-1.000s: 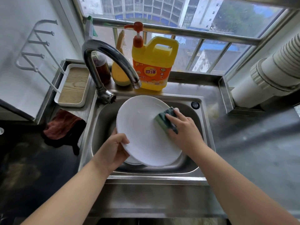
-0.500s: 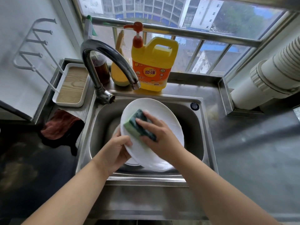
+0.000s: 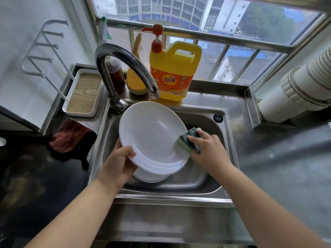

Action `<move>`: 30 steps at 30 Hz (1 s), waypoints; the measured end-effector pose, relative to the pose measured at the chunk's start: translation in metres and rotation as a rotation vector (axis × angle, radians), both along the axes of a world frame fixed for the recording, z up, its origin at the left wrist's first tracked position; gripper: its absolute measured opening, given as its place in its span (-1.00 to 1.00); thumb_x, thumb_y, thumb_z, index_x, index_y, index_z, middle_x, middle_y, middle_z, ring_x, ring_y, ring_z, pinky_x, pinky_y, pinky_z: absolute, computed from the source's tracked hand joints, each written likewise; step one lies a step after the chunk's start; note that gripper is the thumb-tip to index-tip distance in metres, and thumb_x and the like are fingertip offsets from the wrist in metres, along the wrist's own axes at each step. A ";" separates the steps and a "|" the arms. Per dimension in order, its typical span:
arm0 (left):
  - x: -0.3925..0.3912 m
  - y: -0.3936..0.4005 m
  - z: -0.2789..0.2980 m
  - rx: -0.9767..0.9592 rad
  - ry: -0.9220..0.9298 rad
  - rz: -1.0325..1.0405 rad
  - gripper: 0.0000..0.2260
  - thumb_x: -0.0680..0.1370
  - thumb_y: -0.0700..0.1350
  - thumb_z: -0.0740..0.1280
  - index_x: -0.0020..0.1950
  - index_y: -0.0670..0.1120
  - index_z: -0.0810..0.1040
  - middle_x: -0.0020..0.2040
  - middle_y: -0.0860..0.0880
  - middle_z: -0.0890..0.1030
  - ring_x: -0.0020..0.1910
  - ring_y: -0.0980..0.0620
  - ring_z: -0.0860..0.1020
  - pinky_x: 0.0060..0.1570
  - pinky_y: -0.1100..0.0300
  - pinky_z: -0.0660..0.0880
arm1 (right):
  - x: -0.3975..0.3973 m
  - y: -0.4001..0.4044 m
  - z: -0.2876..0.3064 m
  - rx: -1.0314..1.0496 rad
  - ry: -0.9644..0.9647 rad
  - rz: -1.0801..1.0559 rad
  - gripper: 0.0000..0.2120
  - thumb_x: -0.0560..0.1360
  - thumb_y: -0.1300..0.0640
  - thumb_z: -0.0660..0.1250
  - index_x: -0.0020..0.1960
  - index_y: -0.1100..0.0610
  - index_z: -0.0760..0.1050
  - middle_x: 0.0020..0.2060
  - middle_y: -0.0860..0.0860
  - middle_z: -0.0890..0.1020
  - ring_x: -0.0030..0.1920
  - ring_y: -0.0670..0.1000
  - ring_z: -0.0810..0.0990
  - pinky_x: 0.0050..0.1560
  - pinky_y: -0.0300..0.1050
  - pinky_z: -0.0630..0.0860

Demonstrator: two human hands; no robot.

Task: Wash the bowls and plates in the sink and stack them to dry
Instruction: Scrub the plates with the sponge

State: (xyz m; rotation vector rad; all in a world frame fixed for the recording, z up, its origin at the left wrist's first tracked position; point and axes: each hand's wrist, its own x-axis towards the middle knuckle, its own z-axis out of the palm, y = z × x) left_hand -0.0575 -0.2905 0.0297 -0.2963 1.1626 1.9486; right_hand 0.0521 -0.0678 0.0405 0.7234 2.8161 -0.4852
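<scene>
Two bare forearms reach over the steel front edge of a kitchen sink [image 3: 172, 196]. The left hand [image 3: 118, 162] grips the near-left rim of a white plate [image 3: 152, 135], thumb curled over the top, holding it tilted above the basin with its face toward the camera. The right hand [image 3: 208, 149] clutches a green sponge [image 3: 189, 139], fingers curled over it, and presses it against the plate's right edge. Under the held plate, the rims of more white dishes [image 3: 152, 177] lie stacked on the basin floor. Left of the sink, a reddish cloth [image 3: 71, 138] hangs over the dark counter, and beyond it sits a white tray [image 3: 83, 97] with a wood-look base. A curved steel tap [image 3: 125, 68] arches over the plate's far edge. Behind it, along the window ledge, stand a dark bottle [image 3: 115, 76], a yellow bottle [image 3: 136, 81] and a large yellow detergent jug [image 3: 173, 72] with a red pump. A white ribbed duct [image 3: 300, 86] lies at far right.
</scene>
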 end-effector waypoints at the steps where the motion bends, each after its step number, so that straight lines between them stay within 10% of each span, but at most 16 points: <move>1: -0.002 0.001 -0.001 0.004 -0.018 0.030 -0.28 0.21 -0.32 0.21 0.38 -0.03 0.44 0.24 -0.17 0.57 0.17 -0.17 0.56 -0.05 0.06 0.61 | 0.004 -0.008 0.001 -0.031 -0.014 -0.022 -0.53 0.51 0.01 0.29 0.41 -0.12 0.38 0.50 0.00 0.25 0.26 0.18 0.34 0.34 -0.02 0.28; 12: -0.005 0.013 0.004 0.011 -0.029 0.083 -0.35 0.31 -0.34 0.15 0.41 -0.10 0.41 0.23 -0.20 0.57 0.11 -0.17 0.58 -0.17 0.06 0.61 | 0.024 -0.073 0.019 -0.336 0.204 0.109 -0.52 0.45 0.03 0.35 0.36 -0.17 0.43 0.45 -0.12 0.33 0.26 0.03 0.35 0.32 -0.29 0.17; 21: -0.001 0.009 0.007 0.039 -0.044 0.041 -0.42 0.36 -0.32 0.19 0.37 -0.04 0.45 0.20 -0.14 0.60 0.12 -0.12 0.60 -0.17 0.11 0.60 | 0.016 -0.015 0.011 -0.010 0.046 0.003 -0.52 0.53 0.00 0.29 0.43 -0.15 0.34 0.50 -0.04 0.24 0.25 0.11 0.36 0.30 -0.09 0.30; 30: 0.004 0.019 0.004 -0.003 0.004 0.107 -0.62 0.51 -0.32 0.11 0.27 -0.12 0.49 0.05 -0.20 0.63 -0.07 -0.12 0.67 -0.21 0.06 0.60 | 0.016 -0.099 0.025 -0.395 0.267 0.158 -0.50 0.47 -0.03 0.30 0.40 -0.17 0.38 0.46 -0.06 0.32 0.28 0.05 0.40 0.33 -0.18 0.29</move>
